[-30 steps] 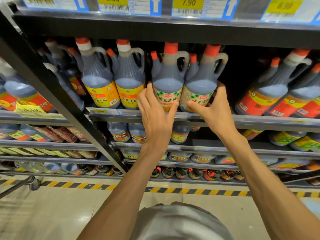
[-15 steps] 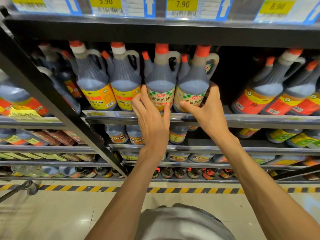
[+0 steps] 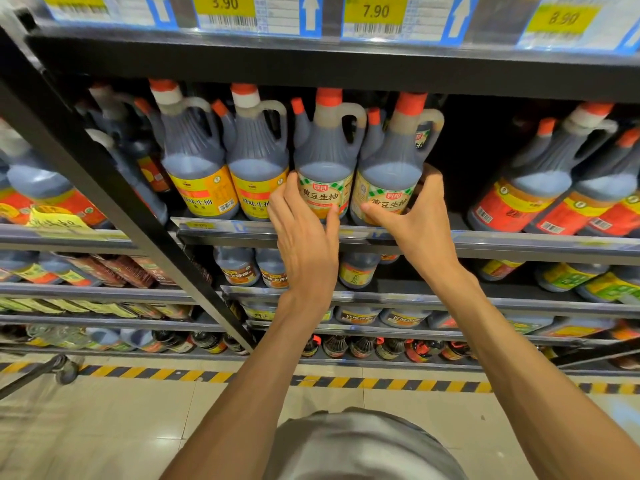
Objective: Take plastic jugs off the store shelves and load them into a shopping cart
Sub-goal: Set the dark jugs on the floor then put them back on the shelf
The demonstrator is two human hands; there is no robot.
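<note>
Head view looks along a tall black metal shelving unit [image 3: 104, 188] stocked on several levels with dark sauce jugs, price tags lining the edge above. Both bare arms reach up from below to the second shelf. On its grey front rail [image 3: 519, 242] stand two dark plastic jugs with orange caps, loop handles and green-checked labels, touching side by side. The left hand [image 3: 306, 233] cups the left green-labelled jug [image 3: 325, 161] low on its label, fingers up its left flank and thumb pressed across the front. The right hand [image 3: 415, 216] grasps the right green-labelled jug [image 3: 393, 164], thumb on the label front and fingers wrapped round its right side. Both jugs sit upright on the shelf. Just left stand two yellow-labelled jugs with white collars [image 3: 221, 168]; to the right, past a dark gap, lean red-labelled jugs [image 3: 519, 199]. A cart's grey wheel and bar [image 3: 64, 370] show at lower left on the pale tiled floor [image 3: 104, 427].
</note>
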